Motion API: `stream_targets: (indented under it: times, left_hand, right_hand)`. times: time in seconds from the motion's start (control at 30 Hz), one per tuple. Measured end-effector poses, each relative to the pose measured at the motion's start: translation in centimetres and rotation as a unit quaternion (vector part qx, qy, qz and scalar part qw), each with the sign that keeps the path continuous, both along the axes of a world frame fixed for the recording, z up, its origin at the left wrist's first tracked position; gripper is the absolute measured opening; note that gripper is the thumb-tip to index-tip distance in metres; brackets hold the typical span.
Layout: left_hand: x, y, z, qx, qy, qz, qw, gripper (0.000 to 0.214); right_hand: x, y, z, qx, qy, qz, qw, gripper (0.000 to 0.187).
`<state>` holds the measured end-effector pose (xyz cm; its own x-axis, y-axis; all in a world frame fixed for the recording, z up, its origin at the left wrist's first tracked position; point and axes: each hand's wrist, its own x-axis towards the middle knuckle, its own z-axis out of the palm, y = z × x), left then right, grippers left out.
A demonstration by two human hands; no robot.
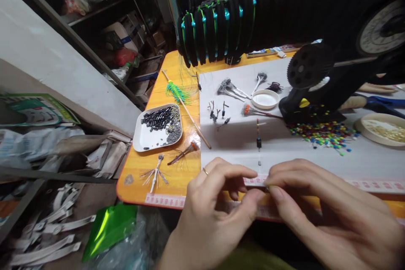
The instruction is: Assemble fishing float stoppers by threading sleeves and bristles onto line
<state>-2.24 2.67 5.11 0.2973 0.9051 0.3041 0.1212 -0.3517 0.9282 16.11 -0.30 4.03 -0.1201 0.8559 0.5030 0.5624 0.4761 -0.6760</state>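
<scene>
My left hand (pixel 221 194) and my right hand (pixel 319 202) meet over the table's front edge, above a pink-and-white measuring tape (pixel 167 201). The right thumb and forefinger are pinched together on something too small to make out. Close by, the left thumb and forefinger curve towards it with a gap between their tips; a ring is on one finger. Just beyond the fingertips, on the white sheet (pixel 230 152), lie a slim piece with a black cylinder (pixel 259 142) and coloured beads, and a small grey bit (pixel 260 163) in line with it.
A white tray (pixel 136 135) of small black and grey parts stands left, beside a wooden stick (pixel 196 124). Colourful beads or pin heads (pixel 325 133) are heaped near the black machine (pixel 300 71). A round dish (pixel 363 130) holds gold-coloured bits. Wire bundles (pixel 230 86) lie behind.
</scene>
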Motion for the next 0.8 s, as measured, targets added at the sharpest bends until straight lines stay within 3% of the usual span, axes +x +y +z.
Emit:
stream_targets:
  times: [0.07, 0.17, 0.33, 0.47, 0.8]
  left_hand:
    - [-0.1, 0.2, -0.1, 0.111, 0.073, 0.013, 0.991, 0.018]
    - [-0.1, 0.5, -0.3, 0.164, 0.113, 0.034, 0.979, 0.015]
    - [-0.4, 0.9, -0.2, 0.168, 0.181, 0.08, 0.966, 0.014]
    - [-0.5, 1.0, -0.3, 0.136, 0.224, 0.073, 0.962, 0.012]
    - [-1.8, 1.3, 0.2, 0.08, 0.228, 0.069, 0.968, 0.013]
  right_hand:
    - [0.0, 0.1, -0.2, 0.005, -0.006, -0.002, 1.0, 0.012]
    - [0.1, 0.2, -0.6, 0.021, -0.018, -0.005, 1.0, 0.009]
    - [0.2, 0.7, -1.2, 0.044, -0.054, 0.003, 0.998, 0.009]
    - [0.2, 0.9, -1.4, 0.051, -0.069, 0.006, 0.996, 0.009]
    - [-0.6, 1.6, -1.1, 0.046, -0.078, 0.02, 0.996, 0.01]
